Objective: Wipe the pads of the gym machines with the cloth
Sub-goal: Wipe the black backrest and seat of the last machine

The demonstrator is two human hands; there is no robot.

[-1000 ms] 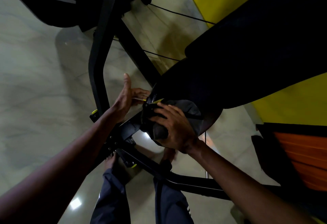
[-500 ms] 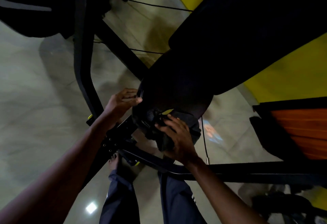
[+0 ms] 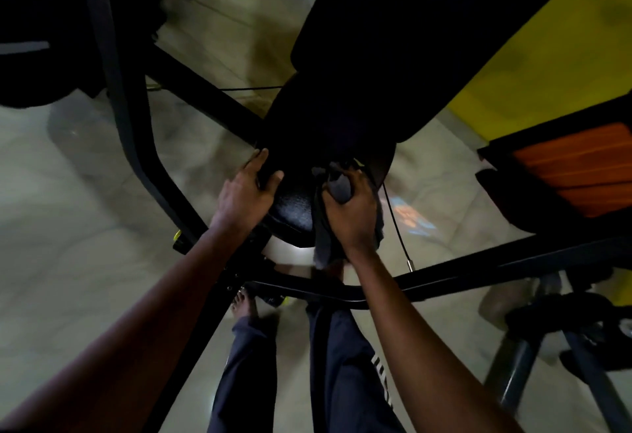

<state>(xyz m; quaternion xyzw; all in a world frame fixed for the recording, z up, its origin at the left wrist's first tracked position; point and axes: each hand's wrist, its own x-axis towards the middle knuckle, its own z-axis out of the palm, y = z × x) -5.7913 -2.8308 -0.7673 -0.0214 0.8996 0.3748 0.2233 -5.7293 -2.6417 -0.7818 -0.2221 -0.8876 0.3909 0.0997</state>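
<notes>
Subject of inspection is the seat pad, a small black textured cushion on the machine's dark frame; all positions are given relative to it. The cloth, grey and soft, lies bunched against the seat pad's right side, with a loose tail hanging below the pad's near edge. The right hand holds the cloth, fingers curled tightly round the bunched fabric and bearing down on the pad's right portion. The left hand is at the seat pad's left edge: fingers wrapped over the far-left rim, thumb laid across the top surface, evidently steadying the pad. The larger back pad rises beyond and to the right of the seat pad; a thin cable hangs just to its right. Assessment: the cloth is light and limp and will offer no stiffness of its own, so it is best kept balled in the palm with the fingers spread behind it, as a trailing tail could snag on the cable or frame. The pad appears firm with a grained vinyl-like skin, which should give moderate friction. The left portion of the seat pad, under the left hand, looks not yet covered.
</notes>
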